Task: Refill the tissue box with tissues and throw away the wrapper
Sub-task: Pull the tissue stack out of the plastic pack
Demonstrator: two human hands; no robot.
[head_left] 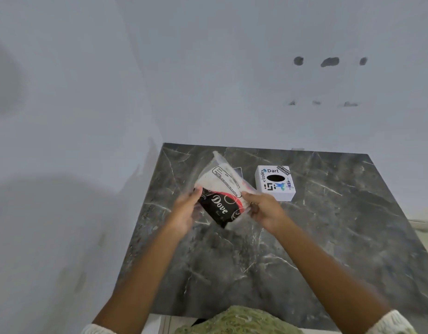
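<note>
A pack of tissues (216, 189) in a clear plastic wrapper with a black, red and white "Dove" label is held tilted above the dark marble table (328, 237). My left hand (186, 208) grips its left side and my right hand (263, 207) grips its right side. The wrapper's loose clear end sticks up at the far side. White tissues show inside the plastic. A small white tissue box (275, 183) with stickers and a dark oval opening on top stands on the table just right of the pack, apart from both hands.
The table sits in a corner, with white walls behind it and at its left. Its right edge drops to a pale floor (422, 227). Dark marks dot the back wall.
</note>
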